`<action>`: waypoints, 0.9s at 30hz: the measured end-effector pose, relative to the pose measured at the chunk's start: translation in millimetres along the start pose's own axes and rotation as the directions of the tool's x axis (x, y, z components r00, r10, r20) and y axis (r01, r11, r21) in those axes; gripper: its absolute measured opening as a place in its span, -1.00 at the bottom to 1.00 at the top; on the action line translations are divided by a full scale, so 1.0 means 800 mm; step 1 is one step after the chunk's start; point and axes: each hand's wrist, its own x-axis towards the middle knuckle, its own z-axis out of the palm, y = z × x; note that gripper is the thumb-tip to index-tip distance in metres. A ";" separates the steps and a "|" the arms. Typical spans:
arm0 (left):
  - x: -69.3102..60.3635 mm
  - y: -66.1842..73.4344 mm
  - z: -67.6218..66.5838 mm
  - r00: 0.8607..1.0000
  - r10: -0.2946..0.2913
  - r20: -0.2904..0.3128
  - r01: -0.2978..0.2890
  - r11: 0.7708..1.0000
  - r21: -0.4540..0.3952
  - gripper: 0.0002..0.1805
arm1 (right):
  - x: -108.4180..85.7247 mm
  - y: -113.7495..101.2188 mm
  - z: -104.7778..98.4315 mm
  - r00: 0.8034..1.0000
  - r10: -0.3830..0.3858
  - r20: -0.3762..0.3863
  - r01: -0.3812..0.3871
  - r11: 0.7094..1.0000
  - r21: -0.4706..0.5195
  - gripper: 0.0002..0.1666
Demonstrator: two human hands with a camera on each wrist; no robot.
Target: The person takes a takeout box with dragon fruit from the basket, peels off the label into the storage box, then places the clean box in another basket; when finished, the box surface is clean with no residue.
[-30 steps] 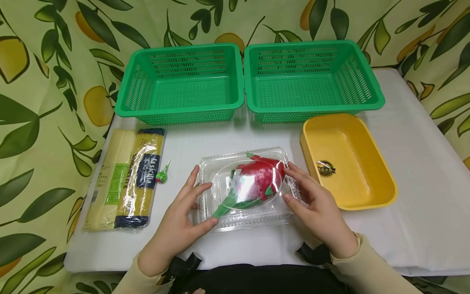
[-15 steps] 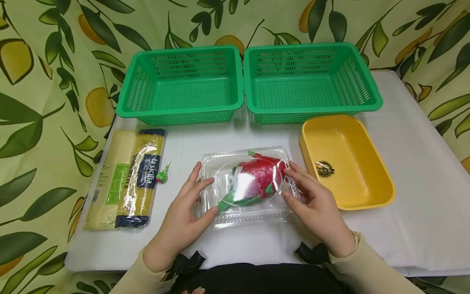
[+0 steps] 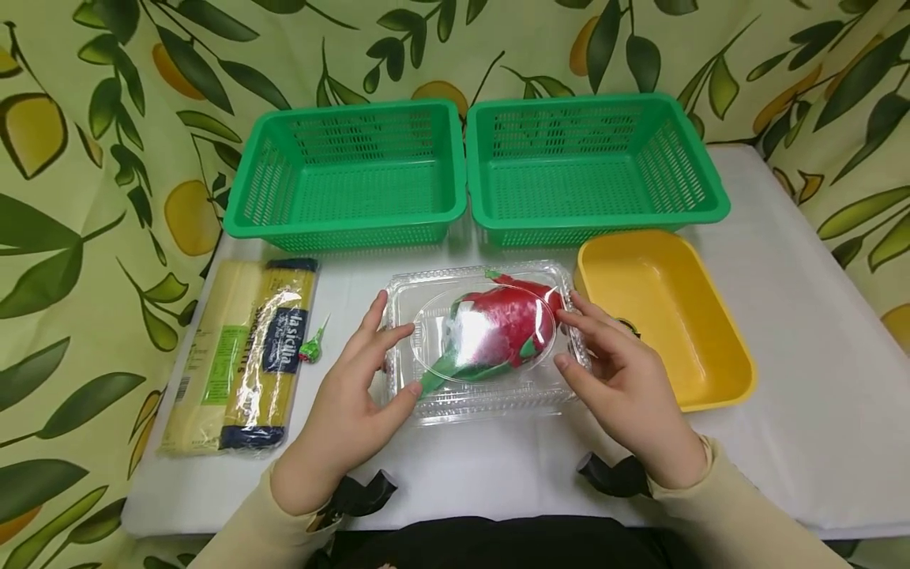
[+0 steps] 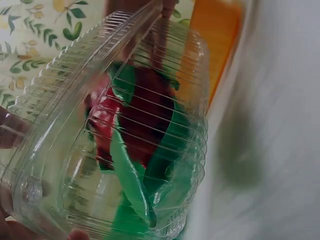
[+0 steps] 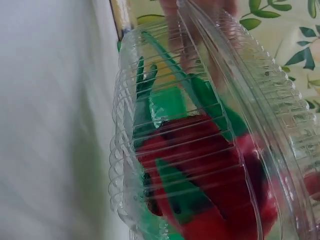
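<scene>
A red dragon fruit [image 3: 508, 316] with green scales lies slantwise inside a clear plastic container [image 3: 469, 407], near the middle of the white desk [image 3: 498, 466], between the left hand [image 3: 351, 383] and the right hand [image 3: 622, 379]. The fruit's skin is glossy; its long green end points to the container's near left corner, and its red end lies toward the far right, where a small green tip shows. The container has a domed lid with an oval raised line on top, a crimped rim and ribbed walls. Both hands grip it, one at each short side, thumbs toward the near edge, forefingers reaching farther along the sides. White glare on the lid washes out the fruit's middle, and the ribs break up its outline in both wrist views, where its red looks darker. The lower fingers are partly hidden, and whether the container touches the desk cannot be told. The right hand covers part of the yellow tub [image 3: 690, 324] and most of its dark sticker [image 3: 629, 327]. Both wrist views cut the container off at the frame edge, and the desk there is blurred.
</scene>
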 end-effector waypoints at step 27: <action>0.200 0.067 -0.025 0.993 0.058 0.103 -0.051 0.997 -0.063 -0.32 | 0.112 -0.037 -0.115 0.983 0.034 -0.182 -0.035 0.999 0.000 -0.41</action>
